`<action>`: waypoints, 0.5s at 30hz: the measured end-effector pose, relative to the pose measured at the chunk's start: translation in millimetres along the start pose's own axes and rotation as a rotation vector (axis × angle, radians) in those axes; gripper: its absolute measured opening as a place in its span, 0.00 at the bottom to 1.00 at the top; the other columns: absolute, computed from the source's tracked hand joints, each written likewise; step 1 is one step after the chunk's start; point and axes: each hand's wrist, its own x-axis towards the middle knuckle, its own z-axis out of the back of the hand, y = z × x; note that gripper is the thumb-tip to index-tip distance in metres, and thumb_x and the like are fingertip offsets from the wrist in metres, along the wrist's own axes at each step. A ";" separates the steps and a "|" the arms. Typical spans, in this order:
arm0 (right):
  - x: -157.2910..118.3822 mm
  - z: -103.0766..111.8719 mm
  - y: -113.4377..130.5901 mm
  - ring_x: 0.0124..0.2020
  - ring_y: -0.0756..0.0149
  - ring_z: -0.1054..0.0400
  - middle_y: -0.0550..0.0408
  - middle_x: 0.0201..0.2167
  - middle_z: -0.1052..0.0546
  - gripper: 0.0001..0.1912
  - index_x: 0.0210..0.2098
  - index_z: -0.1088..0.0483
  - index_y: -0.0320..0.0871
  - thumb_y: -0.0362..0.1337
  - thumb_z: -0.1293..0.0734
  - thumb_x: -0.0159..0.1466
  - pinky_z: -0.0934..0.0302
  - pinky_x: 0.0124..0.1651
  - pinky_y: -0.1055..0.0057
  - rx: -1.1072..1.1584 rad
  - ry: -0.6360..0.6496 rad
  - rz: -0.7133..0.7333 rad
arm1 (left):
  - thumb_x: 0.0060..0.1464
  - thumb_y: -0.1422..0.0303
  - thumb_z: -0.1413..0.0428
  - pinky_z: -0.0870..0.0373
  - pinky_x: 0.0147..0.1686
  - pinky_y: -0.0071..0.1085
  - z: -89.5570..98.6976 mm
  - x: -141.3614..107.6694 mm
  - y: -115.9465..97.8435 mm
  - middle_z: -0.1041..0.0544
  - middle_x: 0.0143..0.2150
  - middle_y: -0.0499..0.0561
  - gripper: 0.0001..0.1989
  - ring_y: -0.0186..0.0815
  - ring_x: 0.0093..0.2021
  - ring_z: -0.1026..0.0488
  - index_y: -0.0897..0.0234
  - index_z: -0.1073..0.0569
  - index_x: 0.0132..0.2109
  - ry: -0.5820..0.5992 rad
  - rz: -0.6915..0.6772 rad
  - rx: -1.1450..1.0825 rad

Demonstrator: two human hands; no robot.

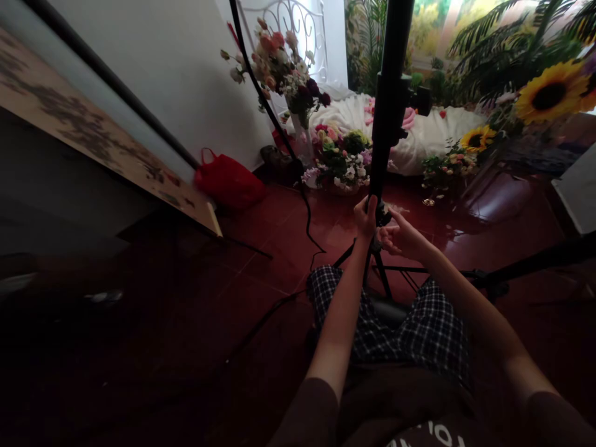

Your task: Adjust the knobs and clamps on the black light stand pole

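Tubular black stand (380, 143) fills the left hand's (365, 217) curled fingers; whether the right hand (404, 237) pinches its knob (383, 215), I cannot tell.

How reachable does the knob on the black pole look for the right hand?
Likely yes: the right hand is close beside the knob, with nothing visible between; the left hand grips the pole.

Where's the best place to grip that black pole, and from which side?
Probably the smooth shaft of the black pole, just above the lower knob, coming from the left with fingers wrapped round. It is long and slim, and the left hand grips it from that side. The right looks more crowded: the knob juts out there, with the right hand close by.
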 end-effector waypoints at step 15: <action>7.0 3.9 -15.5 0.16 0.82 0.41 0.68 0.18 0.34 0.18 0.32 0.36 0.42 0.43 0.45 0.76 0.44 0.21 0.90 0.643 0.341 0.142 | 0.53 0.41 0.44 0.40 0.27 0.28 -0.6 3.6 10.3 0.37 0.22 0.44 0.29 0.27 0.24 0.38 0.62 0.35 0.25 -0.039 -0.013 -0.044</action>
